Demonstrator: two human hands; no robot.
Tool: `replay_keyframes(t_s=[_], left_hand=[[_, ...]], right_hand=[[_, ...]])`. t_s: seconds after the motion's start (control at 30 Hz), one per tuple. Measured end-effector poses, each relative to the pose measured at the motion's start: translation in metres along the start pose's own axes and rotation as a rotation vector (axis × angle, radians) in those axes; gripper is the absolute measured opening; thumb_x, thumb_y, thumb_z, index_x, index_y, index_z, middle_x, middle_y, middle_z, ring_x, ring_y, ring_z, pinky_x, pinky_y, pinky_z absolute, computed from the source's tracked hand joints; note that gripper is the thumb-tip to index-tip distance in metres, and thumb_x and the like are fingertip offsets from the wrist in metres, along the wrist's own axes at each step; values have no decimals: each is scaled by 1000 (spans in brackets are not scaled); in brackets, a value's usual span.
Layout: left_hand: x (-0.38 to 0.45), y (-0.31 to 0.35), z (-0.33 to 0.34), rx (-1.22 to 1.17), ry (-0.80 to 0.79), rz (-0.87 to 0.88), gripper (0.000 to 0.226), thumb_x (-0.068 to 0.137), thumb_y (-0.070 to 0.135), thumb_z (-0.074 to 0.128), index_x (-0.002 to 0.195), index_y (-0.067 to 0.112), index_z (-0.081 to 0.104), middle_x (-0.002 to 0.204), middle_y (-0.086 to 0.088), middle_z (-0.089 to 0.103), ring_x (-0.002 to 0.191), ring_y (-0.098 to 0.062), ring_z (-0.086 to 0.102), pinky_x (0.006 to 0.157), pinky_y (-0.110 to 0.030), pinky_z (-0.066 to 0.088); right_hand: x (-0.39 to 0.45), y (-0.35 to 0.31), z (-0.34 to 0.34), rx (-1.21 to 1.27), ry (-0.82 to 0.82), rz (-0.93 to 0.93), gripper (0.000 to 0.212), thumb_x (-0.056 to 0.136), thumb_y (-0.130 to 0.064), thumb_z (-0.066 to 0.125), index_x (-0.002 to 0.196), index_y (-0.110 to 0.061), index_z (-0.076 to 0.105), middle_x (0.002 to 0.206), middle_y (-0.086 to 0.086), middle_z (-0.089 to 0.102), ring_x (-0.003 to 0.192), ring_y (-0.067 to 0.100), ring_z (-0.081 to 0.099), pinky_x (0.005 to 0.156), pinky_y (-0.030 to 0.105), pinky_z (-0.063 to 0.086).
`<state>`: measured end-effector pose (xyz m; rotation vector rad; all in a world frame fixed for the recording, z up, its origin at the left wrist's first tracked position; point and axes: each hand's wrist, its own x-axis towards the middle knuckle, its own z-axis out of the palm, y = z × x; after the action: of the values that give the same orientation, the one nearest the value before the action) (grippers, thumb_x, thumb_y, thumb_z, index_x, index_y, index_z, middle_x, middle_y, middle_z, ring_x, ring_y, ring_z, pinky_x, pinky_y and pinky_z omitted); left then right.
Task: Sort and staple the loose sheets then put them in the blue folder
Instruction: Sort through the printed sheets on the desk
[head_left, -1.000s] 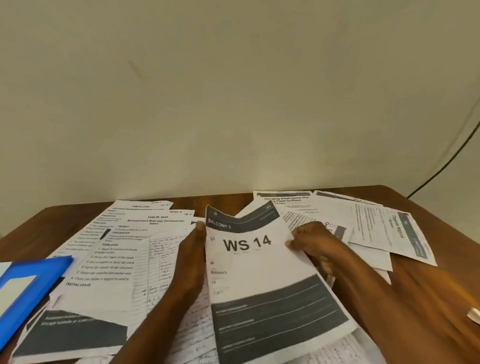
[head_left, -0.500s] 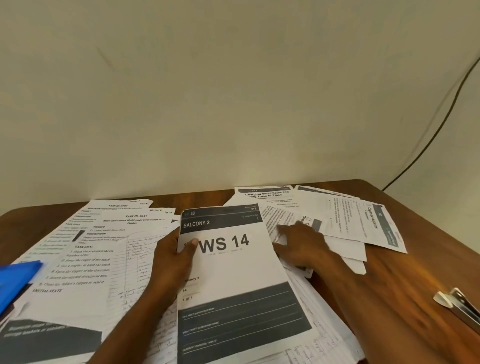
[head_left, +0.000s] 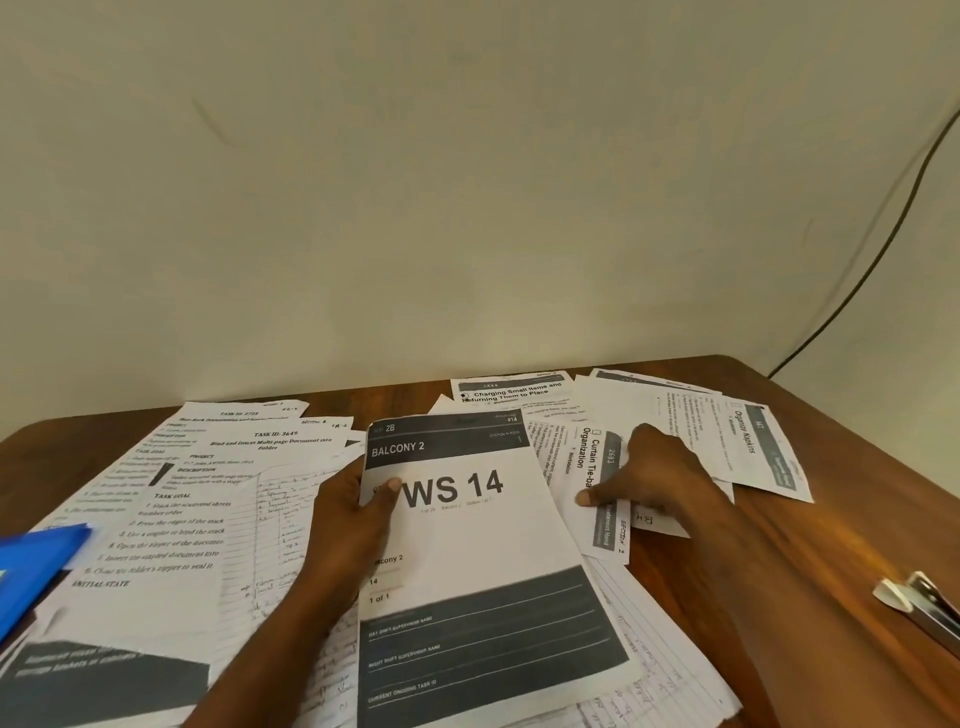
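Head view: mid-sort, my left hand (head_left: 353, 512) grips the WS 14 sheet (head_left: 467, 561), right hand (head_left: 649, 475) presses flat on the Curtain Tie-back sheet (head_left: 587, 467), likely gathered next.

White sheets (head_left: 483, 525) with dark grey bands, a blue folder (head_left: 31, 571), a brown wooden table (head_left: 810, 545).

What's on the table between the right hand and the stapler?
Nothing: in the head view, only bare wooden table lies between the right hand, resting on the Curtain Tie-back sheet, and the stapler.
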<state>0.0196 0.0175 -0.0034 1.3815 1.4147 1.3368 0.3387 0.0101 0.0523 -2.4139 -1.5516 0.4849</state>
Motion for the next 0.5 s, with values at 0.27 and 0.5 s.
replay_keyframes(t_s=[0.27,0.5], left_hand=[[1,0,0,-14,3,6,12,101,27,65,113,28,66,108,5,77,85,-19,77,69,-34,62],[3,-3,-1,16,-4,5,10,102,30,63,112,28,66,108,6,78,84,-18,77,69,-33,61]], right_hand=[[7,5,-11,464,222,65,52,69,-11,97,111,-14,68,112,10,73,89,25,74,83,47,64],[10,22,-30,325,380,43,11,88,-31,84,84,-27,74,102,3,76,80,24,71,79,47,64]])
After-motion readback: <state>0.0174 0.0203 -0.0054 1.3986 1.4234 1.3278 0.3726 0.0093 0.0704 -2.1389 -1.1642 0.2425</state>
